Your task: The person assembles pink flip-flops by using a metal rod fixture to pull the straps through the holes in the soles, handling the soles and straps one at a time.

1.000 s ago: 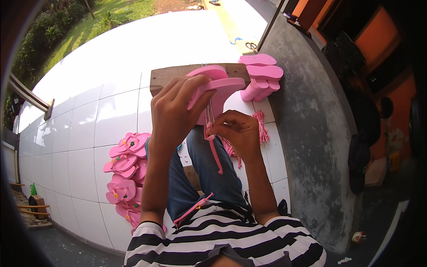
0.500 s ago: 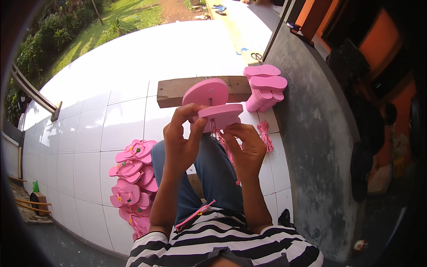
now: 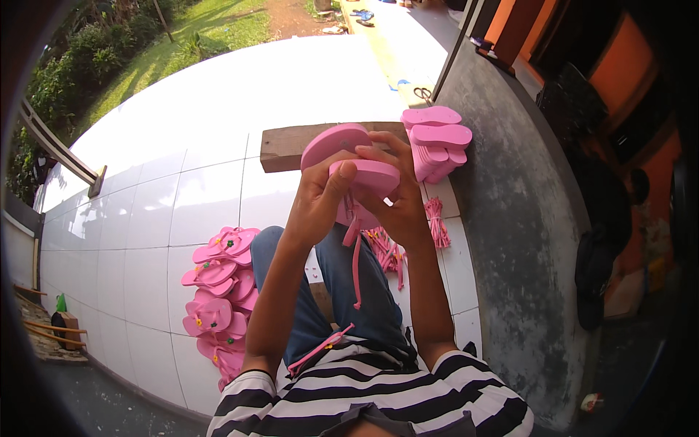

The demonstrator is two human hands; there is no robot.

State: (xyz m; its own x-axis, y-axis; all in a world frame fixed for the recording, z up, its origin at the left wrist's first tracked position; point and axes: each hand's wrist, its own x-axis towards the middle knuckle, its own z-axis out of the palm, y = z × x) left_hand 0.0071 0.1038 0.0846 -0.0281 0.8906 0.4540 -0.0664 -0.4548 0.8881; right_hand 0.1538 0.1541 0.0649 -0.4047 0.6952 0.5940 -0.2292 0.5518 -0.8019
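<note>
Both hands grip a pink foam sandal sole (image 3: 371, 175) in front of my knees. It looks sharply bent, with its far part (image 3: 336, 141) raised behind the near part. My left hand (image 3: 317, 200) pinches its left side, thumb on top. On the right side my right hand (image 3: 402, 200) is wrapped round it, with fingers reaching over the far part. A pink sandal strap (image 3: 357, 269) dangles from beneath the sole over my legs; how it is attached is hidden by the hands. Another pink strap (image 3: 320, 352) with small yellow decorations lies on my lap.
A wooden block (image 3: 284, 149) sits on the white tiles beyond my hands. Stacked pink soles (image 3: 440, 135) stand at the right, near scissors (image 3: 422, 94) and bundled straps (image 3: 437, 223). Pink flip-flops (image 3: 211, 317) are piled at my left. A grey wall (image 3: 510, 240) bounds the right.
My right hand has moved up and its fingers now wrap over the sole. The strap now hangs down below it. The metal pin seen between the sole's parts is now out of sight.
</note>
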